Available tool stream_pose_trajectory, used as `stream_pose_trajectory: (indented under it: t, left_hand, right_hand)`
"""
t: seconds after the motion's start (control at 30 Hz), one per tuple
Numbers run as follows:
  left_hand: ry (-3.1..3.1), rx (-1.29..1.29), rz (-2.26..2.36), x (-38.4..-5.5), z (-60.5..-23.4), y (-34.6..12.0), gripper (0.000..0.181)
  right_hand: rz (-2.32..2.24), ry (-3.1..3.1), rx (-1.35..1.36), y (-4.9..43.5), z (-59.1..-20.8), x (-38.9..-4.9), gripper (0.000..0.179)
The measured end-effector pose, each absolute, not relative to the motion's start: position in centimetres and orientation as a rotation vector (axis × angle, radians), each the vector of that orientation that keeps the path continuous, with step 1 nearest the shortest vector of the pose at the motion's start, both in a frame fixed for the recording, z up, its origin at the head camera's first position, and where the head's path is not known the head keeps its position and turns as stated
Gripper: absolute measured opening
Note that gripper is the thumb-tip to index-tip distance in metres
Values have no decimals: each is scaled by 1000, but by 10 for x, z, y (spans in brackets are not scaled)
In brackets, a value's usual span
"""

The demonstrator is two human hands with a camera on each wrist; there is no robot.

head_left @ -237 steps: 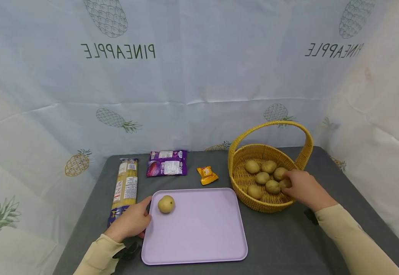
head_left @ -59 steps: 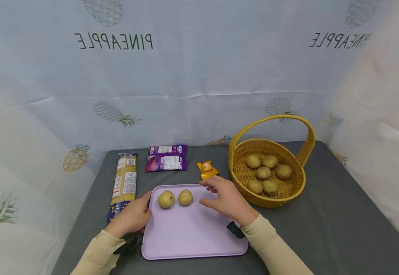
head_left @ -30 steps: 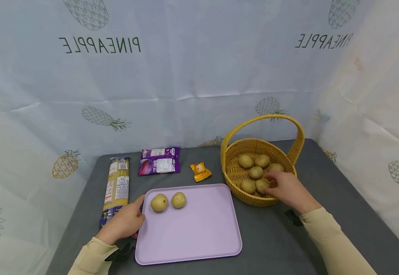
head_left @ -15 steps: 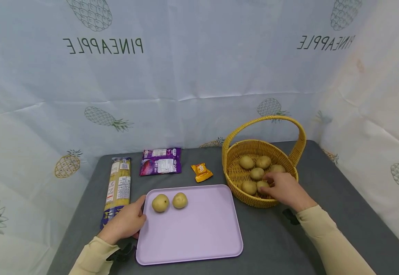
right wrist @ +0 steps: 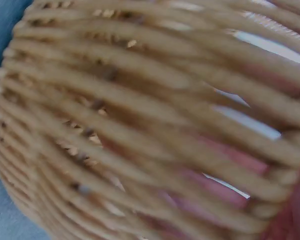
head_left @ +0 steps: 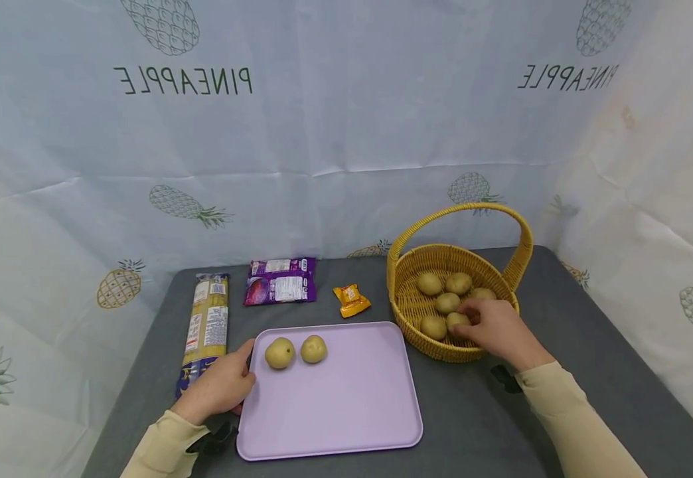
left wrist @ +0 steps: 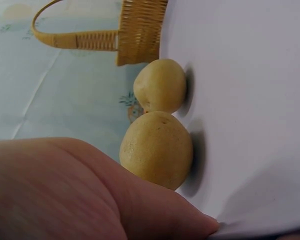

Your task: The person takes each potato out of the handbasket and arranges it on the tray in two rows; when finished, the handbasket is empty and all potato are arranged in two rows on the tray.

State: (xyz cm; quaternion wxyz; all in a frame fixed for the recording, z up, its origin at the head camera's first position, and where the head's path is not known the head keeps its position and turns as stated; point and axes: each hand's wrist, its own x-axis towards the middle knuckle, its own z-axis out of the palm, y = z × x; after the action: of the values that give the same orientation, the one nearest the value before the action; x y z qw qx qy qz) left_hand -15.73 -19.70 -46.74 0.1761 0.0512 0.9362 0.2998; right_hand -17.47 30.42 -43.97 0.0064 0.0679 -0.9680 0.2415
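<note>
My left hand [head_left: 218, 385] grips the left edge of a lilac tray [head_left: 340, 408], its thumb [left wrist: 170, 215] on the rim in the left wrist view. Two potatoes sit side by side near the tray's back left corner: a left potato [head_left: 279, 353] and a right potato [head_left: 313, 348]. My right hand [head_left: 498, 328] reaches over the front right rim of a yellow wicker basket [head_left: 442, 348]. Its thumb and fingers pinch a potato [head_left: 457, 321] among several others. In the right wrist view, the basket's woven wall [right wrist: 130, 95] hides most of that hand.
Left of the tray lies a long pack of noodles [head_left: 208, 325], partly behind my left hand. A purple packet [head_left: 281, 282] and a small orange packet [head_left: 351, 300] lie behind the tray. The basket's tall handle [head_left: 460, 207] arches above it. A pineapple-print cloth [head_left: 322, 133] hangs behind the table.
Since the oldest frame, a second potato has come onto the tray and the basket holds fewer. My right hand has gone from above the tray back into the basket; my left hand stays put.
</note>
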Motion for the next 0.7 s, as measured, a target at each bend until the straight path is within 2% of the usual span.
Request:
stream_pose_trajectory:
  t: [0.1, 0.23, 0.7]
  left_hand:
    - [2655, 150, 847, -157, -467, -197, 70]
    - [2662, 170, 852, -156, -468, -199, 70]
    - [2653, 186, 876, -156, -469, -201, 71]
  right_hand:
    - [799, -2967, 198, 299, -436, -170, 35]
    - [875, -2864, 224, 283, -428, -166, 38]
    - [1124, -2620, 462, 181, -427, -168, 43]
